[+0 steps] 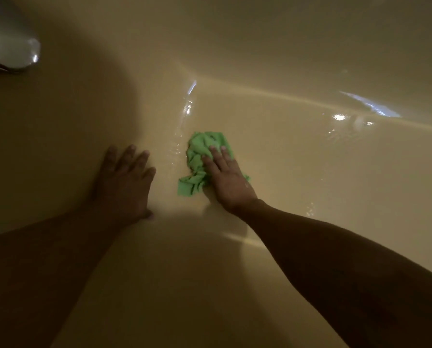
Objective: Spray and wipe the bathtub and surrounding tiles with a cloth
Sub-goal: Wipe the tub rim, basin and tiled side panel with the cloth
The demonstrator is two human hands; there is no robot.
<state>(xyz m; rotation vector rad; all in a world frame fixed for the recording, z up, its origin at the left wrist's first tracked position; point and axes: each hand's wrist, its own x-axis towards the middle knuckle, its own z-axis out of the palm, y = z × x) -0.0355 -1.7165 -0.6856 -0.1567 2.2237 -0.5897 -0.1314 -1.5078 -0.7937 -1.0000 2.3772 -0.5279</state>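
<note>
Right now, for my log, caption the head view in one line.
The right hand presses a crumpled green cloth on the wet bathtub floor; the left hand rests flat beside it.

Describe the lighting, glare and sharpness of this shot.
Head view: dim, yellowish light; a broad shadow covers the left side and the left hand on the bathtub; white glare streaks glint on its wet floor; the green cloth under the right hand is best lit; the metal fixture at top left looks soft.
</note>
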